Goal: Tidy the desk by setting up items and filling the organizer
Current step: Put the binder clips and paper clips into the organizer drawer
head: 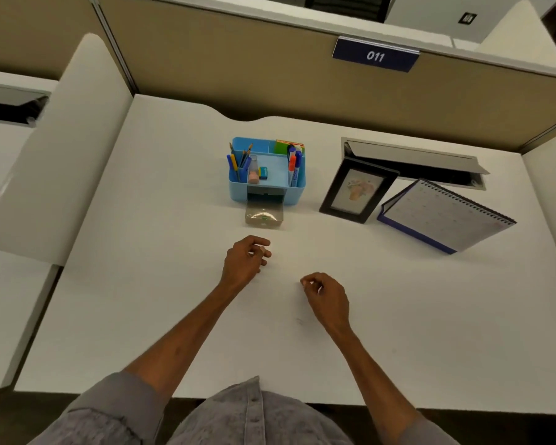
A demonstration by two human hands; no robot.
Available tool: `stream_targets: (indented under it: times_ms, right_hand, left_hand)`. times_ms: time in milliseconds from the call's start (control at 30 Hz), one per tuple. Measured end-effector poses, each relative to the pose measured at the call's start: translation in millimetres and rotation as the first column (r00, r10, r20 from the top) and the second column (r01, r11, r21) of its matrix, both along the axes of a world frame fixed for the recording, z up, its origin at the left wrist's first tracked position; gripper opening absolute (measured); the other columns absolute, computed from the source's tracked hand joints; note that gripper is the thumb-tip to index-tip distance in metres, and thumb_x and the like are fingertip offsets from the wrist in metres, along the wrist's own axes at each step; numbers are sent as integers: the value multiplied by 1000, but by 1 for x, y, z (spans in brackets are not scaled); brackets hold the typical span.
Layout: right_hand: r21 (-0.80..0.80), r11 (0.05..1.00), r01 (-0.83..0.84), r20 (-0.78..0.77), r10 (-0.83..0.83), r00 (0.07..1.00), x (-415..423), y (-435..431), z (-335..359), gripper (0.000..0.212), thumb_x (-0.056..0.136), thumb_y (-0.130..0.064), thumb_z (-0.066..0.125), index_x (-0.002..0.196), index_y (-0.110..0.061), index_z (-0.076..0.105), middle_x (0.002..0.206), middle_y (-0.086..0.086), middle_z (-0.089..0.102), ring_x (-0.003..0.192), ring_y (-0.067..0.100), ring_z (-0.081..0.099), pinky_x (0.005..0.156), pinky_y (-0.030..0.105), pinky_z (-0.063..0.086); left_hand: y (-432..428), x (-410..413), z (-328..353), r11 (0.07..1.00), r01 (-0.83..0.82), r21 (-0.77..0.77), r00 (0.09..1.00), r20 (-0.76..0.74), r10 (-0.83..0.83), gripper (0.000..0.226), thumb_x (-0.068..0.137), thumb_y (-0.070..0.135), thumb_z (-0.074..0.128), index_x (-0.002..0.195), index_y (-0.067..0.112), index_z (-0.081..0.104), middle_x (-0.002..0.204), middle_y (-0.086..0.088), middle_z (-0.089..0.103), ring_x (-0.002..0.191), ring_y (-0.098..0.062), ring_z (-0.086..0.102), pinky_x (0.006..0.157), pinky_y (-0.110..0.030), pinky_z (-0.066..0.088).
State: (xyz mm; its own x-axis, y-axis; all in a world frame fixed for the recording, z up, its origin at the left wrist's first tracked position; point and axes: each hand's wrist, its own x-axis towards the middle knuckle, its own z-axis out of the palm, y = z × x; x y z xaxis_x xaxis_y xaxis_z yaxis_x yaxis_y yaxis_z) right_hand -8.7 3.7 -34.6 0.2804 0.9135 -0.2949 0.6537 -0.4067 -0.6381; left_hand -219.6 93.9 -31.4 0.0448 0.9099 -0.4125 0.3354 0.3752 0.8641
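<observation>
Organizer (295,194) blue, pens (234,164) upright, clear drawer (264,216) pulled out — left hand (244,263), right hand (328,295): fingers curled, grasp unclear.

You cannot make out what lies in the clear drawer (264,216); it is only a pale, blurred heap. Your left hand (246,261) and right hand (327,295) curl their fingers, and whether either pinches something tiny is unclear. The calendar (446,216) print and photo frame (357,191) picture are too faint to read.
</observation>
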Motion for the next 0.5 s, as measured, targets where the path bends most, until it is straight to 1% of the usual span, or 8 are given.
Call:
stream_targets:
  times_ms: [67, 133, 200, 267, 367, 500]
  right_hand:
    - [-14, 999, -51, 51, 51, 997, 9, -35, -4, 12, 96, -29, 65, 105, -36, 70, 94, -19, 68, 81, 3, 63, 70, 24, 51]
    - [-5, 992, -127, 82, 127, 988, 13, -60, -7, 18, 95, -29, 67, 112, -36, 67, 97, -19, 65, 82, 4, 62, 69, 23, 53]
    - [21, 979, -202, 109, 198, 974, 16, -78, -10, 20, 95, -29, 68, 114, -34, 65, 100, -18, 63, 80, 3, 61, 64, 22, 53]
    - [34, 965, -261, 143, 254, 957, 17, -87, -11, 18, 95, -30, 67, 113, -32, 64, 103, -18, 60, 80, 3, 60, 60, 23, 53]
    - [20, 942, -336, 219, 323, 920, 17, -87, -11, 13, 97, -36, 61, 108, -29, 63, 104, -15, 59, 79, 8, 61, 63, 29, 55]
    - [-3, 908, -420, 307, 400, 863, 14, -85, -10, 19, 98, -41, 56, 106, -24, 62, 104, -9, 60, 80, 14, 62, 68, 35, 54]
  left_hand:
    - [-13, 8, 0, 999, 35, -10, 999, -21, -35, 23, 107, 11, 53, 117, 20, 72, 99, 1, 78, 86, -14, 75, 76, -35, 65]
    - [-25, 16, 0, 998, 65, -15, 997, -41, -65, 24, 106, 12, 53, 115, 22, 72, 97, 3, 78, 83, -13, 75, 73, -34, 64]
    - [-38, 25, 0, 995, 99, -13, 993, -67, -100, 25, 105, 12, 52, 116, 24, 71, 96, 4, 78, 81, -11, 75, 71, -30, 62]
    - [-50, 33, -1, 992, 124, -10, 989, -82, -124, 25, 105, 11, 52, 119, 24, 69, 97, 4, 78, 81, -11, 75, 71, -26, 59]
    - [-64, 43, -2, 990, 142, -17, 985, -92, -143, 26, 105, 11, 52, 120, 23, 68, 98, 4, 78, 82, -12, 75, 75, -28, 60]
    - [-84, 53, -2, 989, 145, -35, 983, -109, -148, 26, 105, 12, 51, 118, 26, 69, 97, 6, 78, 82, -11, 75, 76, -32, 62]
